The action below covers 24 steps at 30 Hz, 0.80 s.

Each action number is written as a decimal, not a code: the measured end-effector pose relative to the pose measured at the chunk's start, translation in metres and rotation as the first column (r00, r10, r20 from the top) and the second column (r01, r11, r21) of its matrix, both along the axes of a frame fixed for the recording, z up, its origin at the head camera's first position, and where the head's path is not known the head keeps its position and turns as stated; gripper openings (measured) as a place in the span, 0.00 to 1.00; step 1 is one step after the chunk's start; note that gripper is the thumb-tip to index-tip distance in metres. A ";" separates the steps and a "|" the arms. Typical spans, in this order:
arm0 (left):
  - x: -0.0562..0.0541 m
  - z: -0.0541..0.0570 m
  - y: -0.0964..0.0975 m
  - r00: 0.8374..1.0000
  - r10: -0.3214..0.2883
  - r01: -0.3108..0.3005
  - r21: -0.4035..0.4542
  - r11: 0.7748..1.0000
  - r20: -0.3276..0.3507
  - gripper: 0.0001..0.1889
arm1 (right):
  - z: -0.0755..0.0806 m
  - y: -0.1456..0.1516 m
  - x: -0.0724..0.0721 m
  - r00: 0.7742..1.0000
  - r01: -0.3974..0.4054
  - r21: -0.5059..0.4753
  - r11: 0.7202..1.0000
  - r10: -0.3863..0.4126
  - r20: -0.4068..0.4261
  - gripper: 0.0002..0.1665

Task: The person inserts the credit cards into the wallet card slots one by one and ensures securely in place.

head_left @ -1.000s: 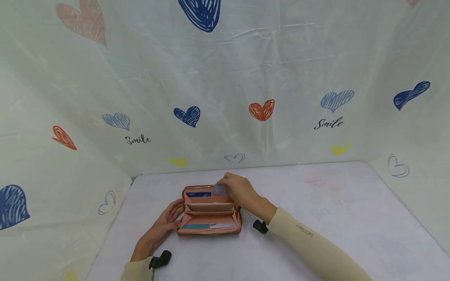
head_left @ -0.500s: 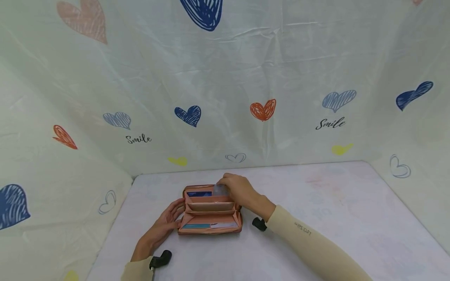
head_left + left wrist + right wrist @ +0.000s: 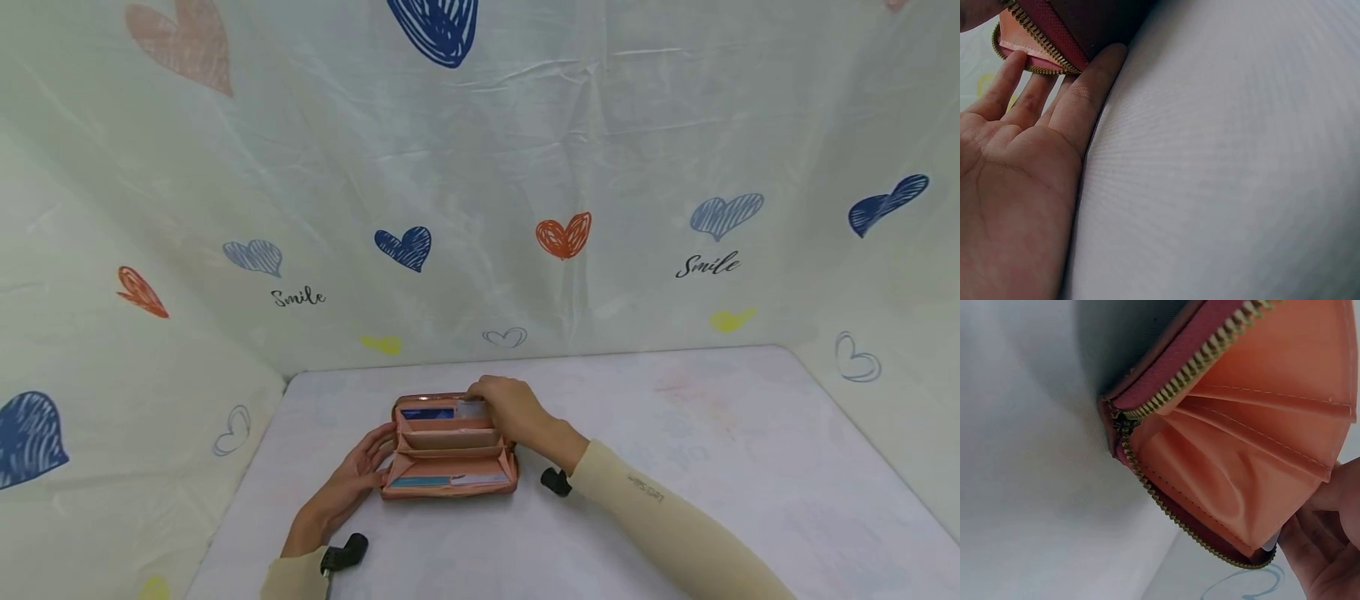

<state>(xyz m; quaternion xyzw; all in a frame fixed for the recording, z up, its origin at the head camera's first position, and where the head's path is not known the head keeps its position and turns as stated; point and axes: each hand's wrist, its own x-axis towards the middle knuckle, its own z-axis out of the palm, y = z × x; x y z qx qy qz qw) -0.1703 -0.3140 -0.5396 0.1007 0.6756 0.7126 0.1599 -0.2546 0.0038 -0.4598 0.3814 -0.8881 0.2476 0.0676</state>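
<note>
An open pink zip-around wallet (image 3: 448, 492) stands on the table, its panels fanned apart. My left hand (image 3: 349, 477) holds its left end, thumb at the near panel and fingers along the side. In the left wrist view those fingers (image 3: 1079, 103) reach under the wallet's zipped edge. At the far right corner, my right hand (image 3: 516, 410) pinches a greyish translucent card (image 3: 471, 409) that sits low in the back panel's slot. The right wrist view shows only a corner of this card (image 3: 1270, 541) beside the fingertips; the thumb's tip is hidden.
A dark blue card (image 3: 427, 413) fills the slot beside the greyish one. In the near panel are a light blue card (image 3: 420, 482) and a whitish card (image 3: 478, 479). Behind the white table (image 3: 675, 433) hangs a curtain (image 3: 480, 167) printed with hearts.
My right hand has lowered slightly, and the greyish card now sits deeper in its slot. The left hand and the wallet have stayed in place.
</note>
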 end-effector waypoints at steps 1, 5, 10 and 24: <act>0.000 0.000 0.000 1.000 0.007 -0.007 -0.004 1.000 0.009 0.47 | -0.001 0.001 0.000 1.000 -0.002 -0.013 1.000 0.002 0.004 0.22; 0.000 0.001 0.001 1.000 0.019 -0.018 -0.019 1.000 0.024 0.47 | -0.003 0.001 -0.002 1.000 -0.002 -0.040 0.999 0.003 0.014 0.21; 0.000 0.002 0.003 0.999 0.025 -0.024 -0.039 0.999 0.031 0.47 | -0.006 0.001 -0.002 0.999 0.019 -0.010 1.000 -0.018 0.036 0.23; 0.000 0.000 0.002 1.000 0.013 -0.013 -0.012 1.000 -0.011 0.46 | -0.003 -0.002 0.004 0.990 0.050 0.020 0.999 -0.052 0.129 0.22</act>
